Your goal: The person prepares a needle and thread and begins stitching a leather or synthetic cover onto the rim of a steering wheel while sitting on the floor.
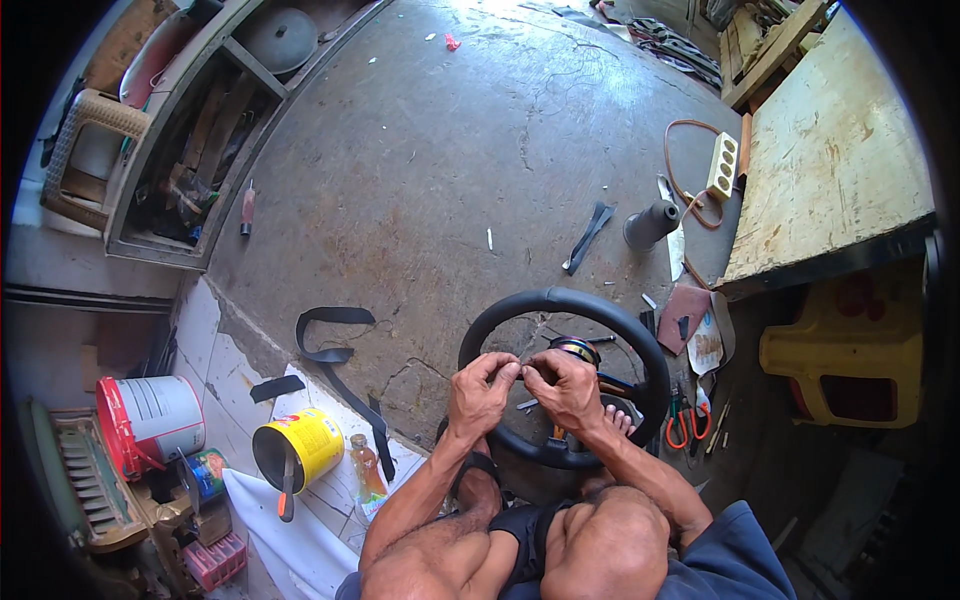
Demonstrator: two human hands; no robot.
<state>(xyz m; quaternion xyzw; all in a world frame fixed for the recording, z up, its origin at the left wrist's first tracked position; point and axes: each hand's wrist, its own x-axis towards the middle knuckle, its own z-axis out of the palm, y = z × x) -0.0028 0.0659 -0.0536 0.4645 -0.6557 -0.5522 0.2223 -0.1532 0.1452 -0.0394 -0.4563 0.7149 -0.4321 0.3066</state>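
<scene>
A black steering wheel (pixel 652 380) rests between my legs, over my feet, with dark hub parts partly hidden by my hands. My left hand (pixel 478 398) and my right hand (pixel 565 395) meet inside the upper part of the rim, thumbs and index fingers pinched close together around something small and dark that I cannot make out. A round black and gold part (pixel 578 347) lies just beyond my right hand. Red-handled scissors (pixel 686 422) lie right of the wheel.
A black strap (pixel 340 312), yellow can (pixel 300 440), white bucket (pixel 165 415) and glass bottle (pixel 362 458) are at the left. A grey cylinder (pixel 650 225), power strip (pixel 723 165), wooden cabinet (pixel 830 150) and yellow plastic object (pixel 840 340) are at the right. A metal-framed shelf (pixel 245 60) stands upper left.
</scene>
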